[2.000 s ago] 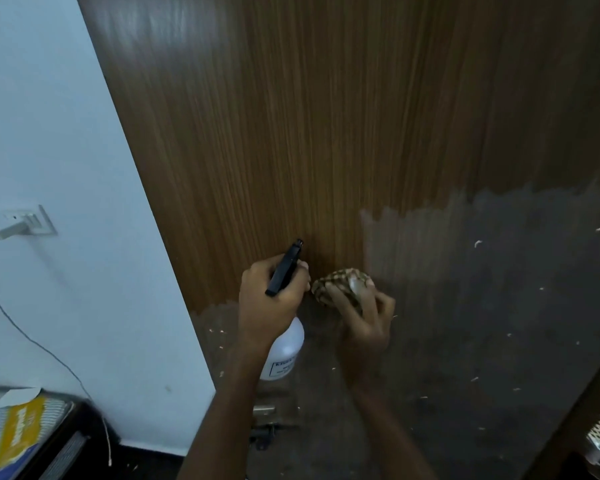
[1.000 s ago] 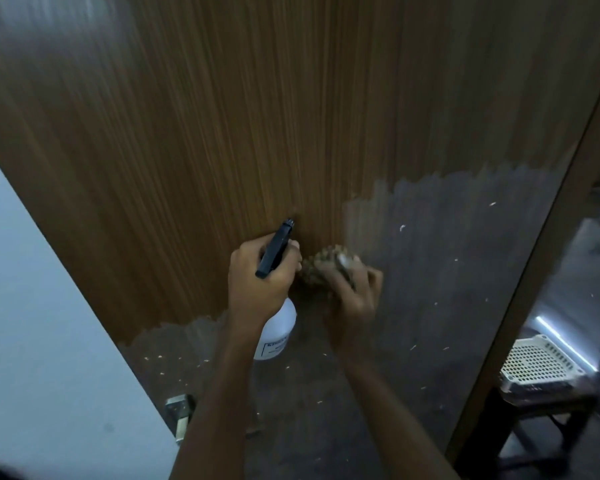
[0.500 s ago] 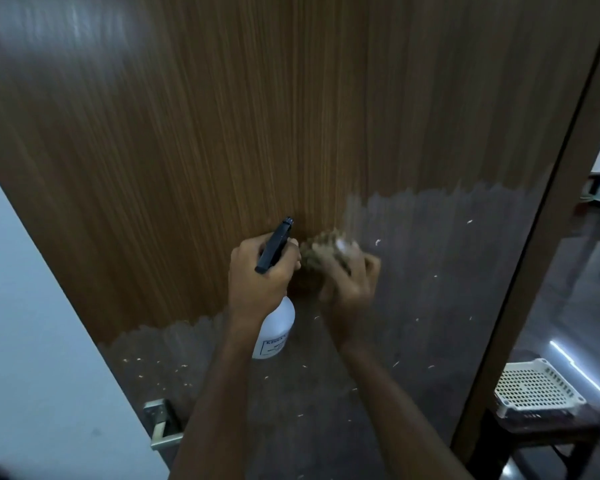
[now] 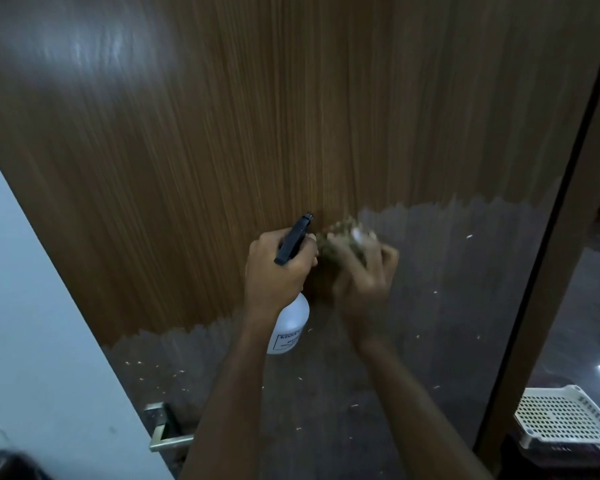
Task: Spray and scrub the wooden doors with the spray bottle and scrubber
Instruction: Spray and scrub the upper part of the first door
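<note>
At frame centre, my left hand (image 4: 278, 271) grips the smooth white spray bottle (image 4: 288, 327) while my right hand (image 4: 362, 268) clutches the coarse scrubber (image 4: 340, 237) against the grained wooden door (image 4: 222, 133).

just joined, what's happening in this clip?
A person is cleaning a wooden door. The left hand grips a white spray bottle with its black nozzle near the door. The right hand, motion-blurred, presses a scrubber against the wood at the edge of a greyish patch. The door's upper part shows clean brown grain.

Small dark table (image 4: 548, 455) way off lower right of the grip, white perforated basket (image 4: 565, 419) sitting on top.
</note>
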Demonstrator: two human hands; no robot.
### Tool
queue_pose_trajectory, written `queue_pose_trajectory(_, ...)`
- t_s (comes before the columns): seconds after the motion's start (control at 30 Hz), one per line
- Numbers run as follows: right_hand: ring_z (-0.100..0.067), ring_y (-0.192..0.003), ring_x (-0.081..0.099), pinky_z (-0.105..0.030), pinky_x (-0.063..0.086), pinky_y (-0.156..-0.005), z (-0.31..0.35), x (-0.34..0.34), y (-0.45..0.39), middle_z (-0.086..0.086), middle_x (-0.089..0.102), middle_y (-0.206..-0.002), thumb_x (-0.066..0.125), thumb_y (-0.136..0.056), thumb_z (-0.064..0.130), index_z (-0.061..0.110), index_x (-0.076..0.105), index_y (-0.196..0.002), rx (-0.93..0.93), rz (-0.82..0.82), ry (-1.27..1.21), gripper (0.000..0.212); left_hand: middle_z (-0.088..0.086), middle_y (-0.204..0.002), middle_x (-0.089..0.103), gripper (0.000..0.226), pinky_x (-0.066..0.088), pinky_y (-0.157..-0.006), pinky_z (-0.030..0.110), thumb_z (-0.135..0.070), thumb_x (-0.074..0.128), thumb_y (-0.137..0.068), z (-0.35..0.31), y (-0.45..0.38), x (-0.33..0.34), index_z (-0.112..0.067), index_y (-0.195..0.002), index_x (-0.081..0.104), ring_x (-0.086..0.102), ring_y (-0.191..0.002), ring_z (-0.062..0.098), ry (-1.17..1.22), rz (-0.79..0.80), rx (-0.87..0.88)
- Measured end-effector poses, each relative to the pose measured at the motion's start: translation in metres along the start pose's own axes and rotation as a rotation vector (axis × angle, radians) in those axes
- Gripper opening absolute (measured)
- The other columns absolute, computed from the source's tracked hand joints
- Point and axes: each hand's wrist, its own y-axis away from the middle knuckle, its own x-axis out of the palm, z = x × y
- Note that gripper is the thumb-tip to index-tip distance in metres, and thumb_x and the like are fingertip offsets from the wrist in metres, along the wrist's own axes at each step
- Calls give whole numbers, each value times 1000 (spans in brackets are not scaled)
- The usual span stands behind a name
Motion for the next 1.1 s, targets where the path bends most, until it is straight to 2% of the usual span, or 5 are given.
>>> queue_pose_trajectory(0.17, -32, -115, 49, -27, 49, -88, 4, 3, -26, -5, 57, -138, 57, -104, 9, 21, 77, -120, 35, -56, 4, 28, 3, -65, 72, 30, 44, -46, 33, -25, 63, -99, -5, 1, 11, -14, -72, 72, 58, -44, 17, 27, -23, -18)
queue_pose_trajectory(0.33, -35, -118, 49, -42, 56, -83, -20, -20, 63, -6, 59, -140, 74, -90, 13, 22, 76, -124, 21, 176, 7, 35, 7, -65, 71, 33, 44, -48, 35, -23, 62, -101, -3, 6, 20, -9, -72, 70, 56, -44, 16, 37, -6, -33)
queue_pose_trajectory(0.5, -32, -112, 49, -21, 37, -83, -2, -12, -41, -8, 63, -131, 53, -99, 7, 21, 78, -119, 137, -31, 4, 35, 6, -67, 72, 30, 43, -46, 30, -18, 63, -103, -7, 2, 24, -9, -75, 72, 58, -44, 14, 45, -33, -36)
queue_pose_trajectory(0.77, -33, -114, 50, -42, 54, -85, -44, -26, 57, -7, 65, -134, 73, -91, 1, 20, 79, -118, 65, 100, 17, 33, 9, -67, 73, 31, 42, -46, 29, -14, 63, -103, -11, -1, 43, -6, -75, 71, 55, -41, 18, 74, -21, -30)
queue_pose_trajectory(1.1, -35, -117, 52, -31, 49, -95, -45, -21, -24, -5, 63, -137, 58, -105, 11, 19, 79, -118, 61, -63, -10, 26, 4, -62, 71, 31, 42, -45, 27, -13, 63, -102, -19, -7, 71, -8, -73, 72, 55, -39, 17, 54, -7, -61)
